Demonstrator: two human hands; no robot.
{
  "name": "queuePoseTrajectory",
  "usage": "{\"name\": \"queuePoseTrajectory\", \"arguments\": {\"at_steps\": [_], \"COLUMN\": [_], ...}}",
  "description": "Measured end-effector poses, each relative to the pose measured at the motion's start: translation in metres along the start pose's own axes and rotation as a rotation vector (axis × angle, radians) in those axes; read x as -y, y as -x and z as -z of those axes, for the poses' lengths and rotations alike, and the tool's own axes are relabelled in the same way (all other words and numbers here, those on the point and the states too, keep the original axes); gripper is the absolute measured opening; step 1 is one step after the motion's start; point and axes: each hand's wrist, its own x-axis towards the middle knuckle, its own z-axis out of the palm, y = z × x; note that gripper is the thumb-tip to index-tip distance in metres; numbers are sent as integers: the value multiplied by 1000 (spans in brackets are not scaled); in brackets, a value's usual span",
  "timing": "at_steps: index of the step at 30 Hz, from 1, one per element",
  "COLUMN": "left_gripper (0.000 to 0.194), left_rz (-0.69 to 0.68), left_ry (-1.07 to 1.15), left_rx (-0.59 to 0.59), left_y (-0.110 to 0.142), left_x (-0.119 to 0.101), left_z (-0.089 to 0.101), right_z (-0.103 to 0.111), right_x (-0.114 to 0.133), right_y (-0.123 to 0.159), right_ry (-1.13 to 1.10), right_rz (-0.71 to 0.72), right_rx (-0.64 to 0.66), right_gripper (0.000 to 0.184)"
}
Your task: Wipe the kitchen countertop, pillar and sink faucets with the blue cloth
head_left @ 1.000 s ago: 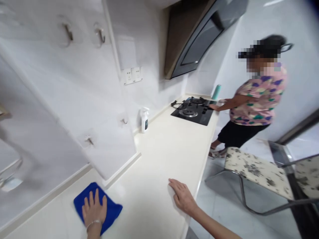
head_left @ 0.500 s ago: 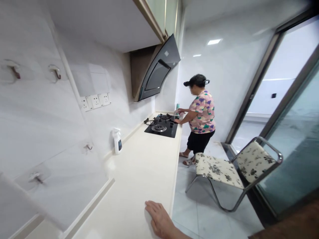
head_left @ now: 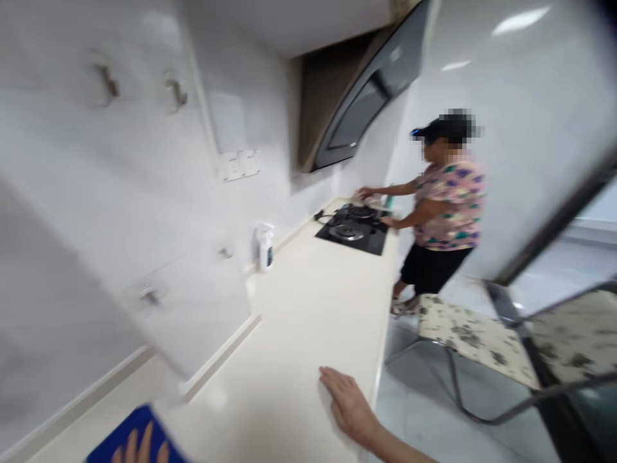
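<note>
My left hand [head_left: 139, 450] shows only by its fingers at the bottom left edge. They are spread flat over a blue cloth [head_left: 120, 440] on the cream countertop [head_left: 289, 328]; the rest of that hand is out of the picture. Farther right, my right hand [head_left: 349, 408] lies palm down on the bare counter near its front edge, fingers stretched out and nothing held. A white spray bottle [head_left: 265, 249] stands upright against the wall, well beyond both hands.
A person [head_left: 448, 193] in a flowered shirt stands at the far end, with hands by the black gas hob [head_left: 354, 235]. Above it hangs a range hood [head_left: 361, 109]. A floral chair [head_left: 472, 331] is on the floor at right. Hooks [head_left: 176, 93] stick out from the wall.
The view has swung left and down, shifting the scene rightward. My left hand and the blue cloth have come into view. The other person's far arm now reaches over the hob.
</note>
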Motion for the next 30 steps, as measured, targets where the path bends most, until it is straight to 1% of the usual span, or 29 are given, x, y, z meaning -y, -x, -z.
{"name": "queuePoseTrajectory", "arguments": {"at_steps": [1, 2, 3, 4, 6, 10, 16, 19, 24, 30], "left_gripper": [77, 73, 68, 67, 66, 65, 62, 62, 64, 65], "left_rz": [203, 287, 296, 295, 303, 280, 131, 86, 97, 107], "left_ry": [51, 93, 150, 209, 315, 412, 427, 417, 400, 364], "left_rx": [-186, -289, -346, -356, -377, -394, -410, -416, -399, -379], "left_y": [12, 21, 26, 27, 17, -12, -41, -54, -64, -65], "left_x": [12, 19, 22, 23, 20, 19, 25, 26, 27, 30], "left_z": [-2, -1, 0, 3, 8, 15, 26, 30, 34, 35], "right_z": [-4, -8, -10, -12, -10, 1, 10, 11, 10, 9], "right_x": [-4, -7, -10, -12, -14, -9, 1, 2, 2, 5], "right_y": [4, 7, 10, 12, 15, 18, 19, 18, 17, 12], "right_ry": [19, 33, 46, 59, 75, 104, 152, 164, 158, 121], "right_rz": [28, 60, 97, 125, 150, 141, 87, 79, 94, 103], "right_rx": [-48, -94, -138, -170, -180, -128, -67, -55, -60, -106], "right_gripper": [72, 69, 65, 63, 62, 60, 57, 58, 63, 60]}}
